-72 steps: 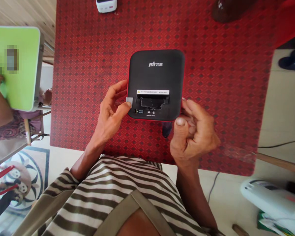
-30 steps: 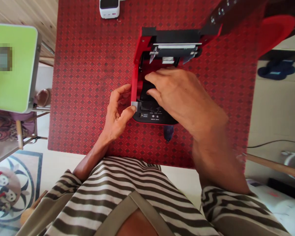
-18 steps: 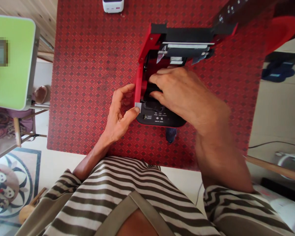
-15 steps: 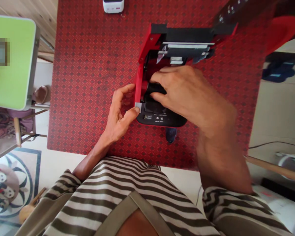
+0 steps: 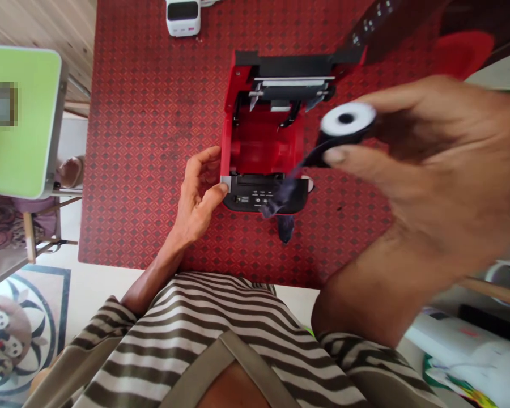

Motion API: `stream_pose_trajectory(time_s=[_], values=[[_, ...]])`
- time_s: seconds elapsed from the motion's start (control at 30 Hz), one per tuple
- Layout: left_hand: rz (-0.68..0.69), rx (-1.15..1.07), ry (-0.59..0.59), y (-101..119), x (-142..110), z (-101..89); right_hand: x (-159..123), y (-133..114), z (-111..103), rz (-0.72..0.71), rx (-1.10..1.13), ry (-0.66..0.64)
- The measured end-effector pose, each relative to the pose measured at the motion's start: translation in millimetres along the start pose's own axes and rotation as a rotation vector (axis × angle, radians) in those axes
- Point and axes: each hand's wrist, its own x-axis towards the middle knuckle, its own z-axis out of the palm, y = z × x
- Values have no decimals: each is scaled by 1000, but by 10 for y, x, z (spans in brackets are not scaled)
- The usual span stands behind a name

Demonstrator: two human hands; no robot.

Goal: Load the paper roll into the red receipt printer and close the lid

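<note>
A red and black receipt printer (image 5: 227,136) stands on the table with its lid raised, its red roll compartment bare inside. My left hand (image 5: 198,198) grips the printer's left side, thumb on the grey tab at the front corner and fingers down along the wall. To the right of the printer, raised above the table, my right hand (image 5: 433,170) pinches a small black roll (image 5: 348,120) with a white end and a dark core hole. A crumpled dark strip trails from the roll over the printer's front. Another dark scrap (image 5: 286,228) lies at the printer's front edge.
A white device (image 5: 183,18) with a dark screen stands at the table's far left. A dark cylindrical object (image 5: 378,25) is behind the printer at right. To the left, a green-topped table (image 5: 29,141) adjoins this red-patterned table (image 5: 153,85).
The printer's lid has been opened. My right hand went into the compartment and has lifted the black roll out, up and to the right. My left hand kept its hold on the printer.
</note>
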Motion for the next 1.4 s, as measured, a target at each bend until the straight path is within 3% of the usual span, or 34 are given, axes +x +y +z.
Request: stream_pose_trajectory(time_s=[0.07, 0.17, 0.27, 0.37, 0.47, 0.57, 0.73, 0.9, 1.03, 1.13, 1.23, 1.4], values=[[25, -9, -5, -17, 11, -6, -48, 312, -24, -1, 5, 218], [80, 0, -3, -39, 22, -19, -123, 907, 69, 101, -73, 408], [77, 29, -2, -45, 32, -33, -227, 1396, 251, 290, -102, 401], [95, 26, -2, -38, 44, -37, -338, 1588, 452, 398, -68, 301], [117, 35, -11, -35, 53, -34, -405, 1558, 647, 400, -22, 243], [106, 43, -16, -47, 55, -38, -423, 1511, 808, 343, -21, 270], [85, 45, -31, -50, 51, -63, -418, 1557, 927, 314, -40, 276], [89, 52, -18, -17, 56, -64, -431, 1489, 834, 319, -3, 229], [112, 34, -3, -25, 58, -49, -634, 1276, 518, 294, 23, 304], [70, 34, -4, -51, 61, -60, -868, 1074, 322, 347, 86, 187], [79, 21, -14, -86, 68, -85, -1006, 912, 374, 391, 164, 46], [127, 36, -32, -128, 74, -105, -949, 835, 656, 402, 200, 67]])
